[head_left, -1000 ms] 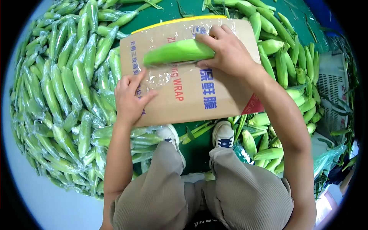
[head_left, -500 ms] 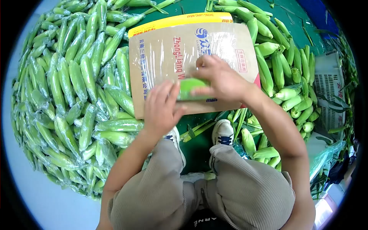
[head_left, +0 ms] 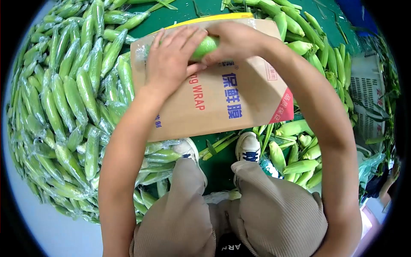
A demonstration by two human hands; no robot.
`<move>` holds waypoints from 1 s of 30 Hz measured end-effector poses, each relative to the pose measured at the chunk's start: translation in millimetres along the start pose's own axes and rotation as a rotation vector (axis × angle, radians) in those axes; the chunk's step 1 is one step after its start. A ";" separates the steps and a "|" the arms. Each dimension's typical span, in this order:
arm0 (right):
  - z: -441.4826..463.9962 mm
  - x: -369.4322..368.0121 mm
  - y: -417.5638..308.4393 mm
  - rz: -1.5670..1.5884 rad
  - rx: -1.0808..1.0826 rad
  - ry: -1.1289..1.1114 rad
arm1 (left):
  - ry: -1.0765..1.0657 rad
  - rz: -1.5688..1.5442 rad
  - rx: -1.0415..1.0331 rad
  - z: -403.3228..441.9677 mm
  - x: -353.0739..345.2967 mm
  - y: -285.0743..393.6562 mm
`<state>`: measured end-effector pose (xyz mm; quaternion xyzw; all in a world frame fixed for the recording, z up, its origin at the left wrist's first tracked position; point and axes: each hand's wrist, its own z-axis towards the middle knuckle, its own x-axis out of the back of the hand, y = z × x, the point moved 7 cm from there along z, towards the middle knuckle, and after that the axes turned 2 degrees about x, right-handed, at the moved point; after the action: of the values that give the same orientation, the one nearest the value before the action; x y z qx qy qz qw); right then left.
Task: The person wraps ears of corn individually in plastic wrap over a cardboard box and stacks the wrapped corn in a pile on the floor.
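Observation:
A green ear of corn (head_left: 204,48) lies across the upper part of a cardboard box (head_left: 192,122), mostly covered by my hands. My left hand (head_left: 173,58) is closed over its left part, fingers pressed together. From the right, my right hand (head_left: 231,42) wraps round the other end, with the thumb below it. A bit of clear film (head_left: 141,52) shows at the box's upper left, beside my left hand. Blue and red print marks the box top, and a yellow edge shows along its far side.
Film-wrapped corn (head_left: 68,103) is heaped at the left. Unwrapped corn (head_left: 299,167) lies at the right, beside a pale plastic crate (head_left: 366,92). Two shoes (head_left: 248,147) stand below the box on the green floor (head_left: 218,169). Loose leaves lie at the far right.
Both hands have moved away from my body, up the box, with the corn. The box reaches nearer the shoes than half a second ago, and the clear film no longer spreads over its middle.

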<state>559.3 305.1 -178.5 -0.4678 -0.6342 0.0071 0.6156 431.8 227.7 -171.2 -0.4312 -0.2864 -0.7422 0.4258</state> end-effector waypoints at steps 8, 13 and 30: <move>22.3 -43.7 -5.5 -0.344 0.464 0.180 | -0.711 -0.313 0.351 -34.1 11.8 41.4; 16.2 -76.0 -9.3 -0.475 0.399 0.161 | -0.925 -0.566 0.429 -72.2 27.6 70.0; -161.7 -245.1 -101.4 1.193 0.225 -0.112 | -0.209 -1.355 0.886 -218.6 108.4 24.2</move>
<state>579.4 8.9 -269.8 -0.6735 -0.2893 0.4423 0.5168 337.7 1.3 -175.5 -0.0228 -0.7902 -0.6123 -0.0135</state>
